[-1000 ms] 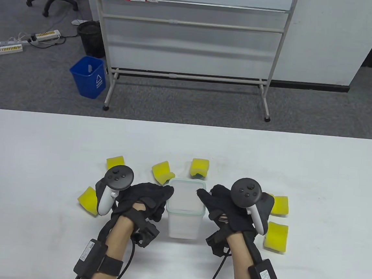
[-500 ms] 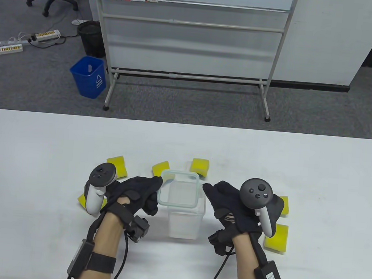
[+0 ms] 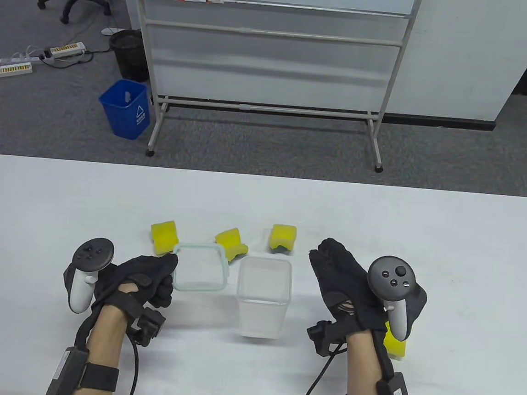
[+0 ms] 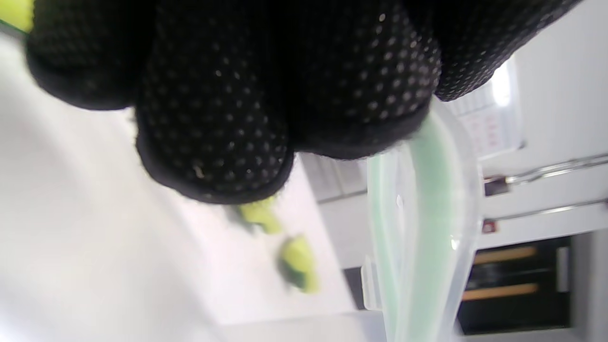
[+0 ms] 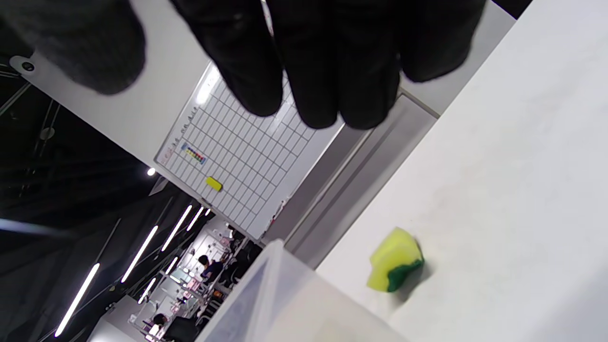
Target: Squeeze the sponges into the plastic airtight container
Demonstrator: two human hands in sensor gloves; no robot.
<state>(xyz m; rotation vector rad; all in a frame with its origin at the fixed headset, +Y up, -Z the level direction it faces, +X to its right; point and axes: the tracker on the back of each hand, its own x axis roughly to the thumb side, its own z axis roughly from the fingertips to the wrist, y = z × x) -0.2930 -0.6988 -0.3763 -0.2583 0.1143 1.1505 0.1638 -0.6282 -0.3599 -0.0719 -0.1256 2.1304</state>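
Note:
A clear plastic container (image 3: 264,299) stands open near the table's front middle; its corner shows in the right wrist view (image 5: 285,304). My left hand (image 3: 146,277) holds the green-rimmed lid (image 3: 201,267) by its left edge, just left of the container; the lid shows in the left wrist view (image 4: 422,228). My right hand (image 3: 344,278) hovers open and empty to the right of the container. Yellow sponges lie behind the container: one at the left (image 3: 164,236), one in the middle (image 3: 230,242), one at the right (image 3: 283,238), which also shows in the right wrist view (image 5: 395,260).
Another yellow sponge (image 3: 394,343) lies partly hidden under my right wrist. A whiteboard on a stand (image 3: 270,69) is behind the table. A blue bin (image 3: 125,108) stands on the floor beyond the table's far edge.
My left hand lifted the lid off the container and carried it to the left. My right hand let go of the container and moved right and away, fingers spread.

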